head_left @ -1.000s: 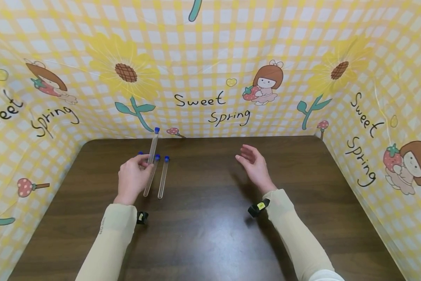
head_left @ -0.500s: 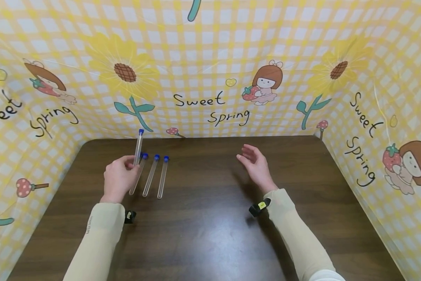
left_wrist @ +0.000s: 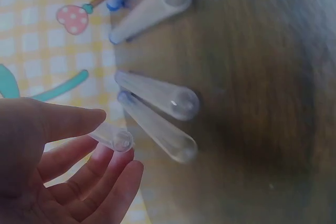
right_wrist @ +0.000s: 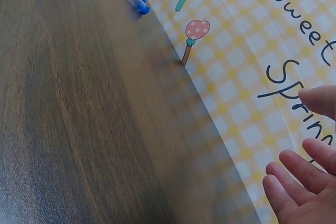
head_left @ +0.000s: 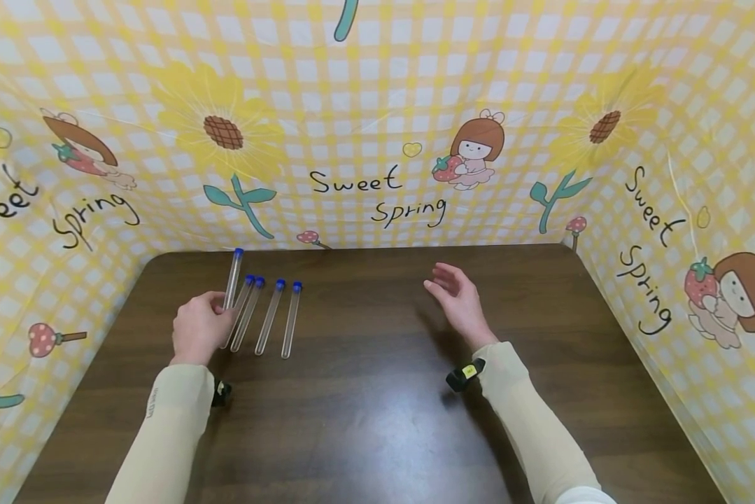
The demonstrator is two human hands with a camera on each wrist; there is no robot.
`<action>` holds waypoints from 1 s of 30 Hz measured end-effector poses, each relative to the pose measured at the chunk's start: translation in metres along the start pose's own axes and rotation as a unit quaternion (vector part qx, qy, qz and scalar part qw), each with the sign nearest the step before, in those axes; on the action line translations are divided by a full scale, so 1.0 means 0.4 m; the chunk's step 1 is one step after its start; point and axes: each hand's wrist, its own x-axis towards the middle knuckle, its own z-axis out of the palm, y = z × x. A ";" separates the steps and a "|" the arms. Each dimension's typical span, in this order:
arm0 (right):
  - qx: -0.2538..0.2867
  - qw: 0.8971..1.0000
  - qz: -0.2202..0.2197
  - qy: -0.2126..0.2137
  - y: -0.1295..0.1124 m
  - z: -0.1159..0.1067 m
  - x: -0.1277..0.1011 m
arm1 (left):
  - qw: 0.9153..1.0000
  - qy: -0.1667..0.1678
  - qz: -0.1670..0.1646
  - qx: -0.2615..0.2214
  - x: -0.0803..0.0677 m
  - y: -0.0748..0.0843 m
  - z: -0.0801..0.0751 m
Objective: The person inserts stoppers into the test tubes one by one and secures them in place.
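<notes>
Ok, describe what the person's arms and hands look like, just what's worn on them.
Both arms wear long, close-fitting pale beige sleeves down to the wrists. The left sleeve has a small line of dark lettering near the cuff. A small black device sits at each wrist; the one on the right wrist has a yellow label. The left hand and right hand are bare: no gloves, no rings visible.

- Four tubes [head_left: 270, 316] lie side by side on the worktop [head_left: 377, 406], at its left rear, caps toward the back wall [head_left: 377, 140].
- A fifth tube [head_left: 231, 280] sits left of that row, held in the left hand [head_left: 196, 327] (tilted, cap end away from the person).
- The right hand [head_left: 455, 299] hovers over the worktop's middle, well apart from the tubes, to their right.
- Walls stand behind and at both sides of the worktop.
</notes>
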 end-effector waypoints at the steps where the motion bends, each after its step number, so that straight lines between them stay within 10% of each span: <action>1: 0.000 1.000 0.000 0.000 0.002 0.000 0.000 | 1.000 -0.002 -0.005 0.003 0.002 -0.006 0.001; 30: 0.001 1.000 0.006 0.008 0.015 -0.003 -0.002 | 0.995 -0.066 -0.065 0.048 0.012 -0.092 -0.006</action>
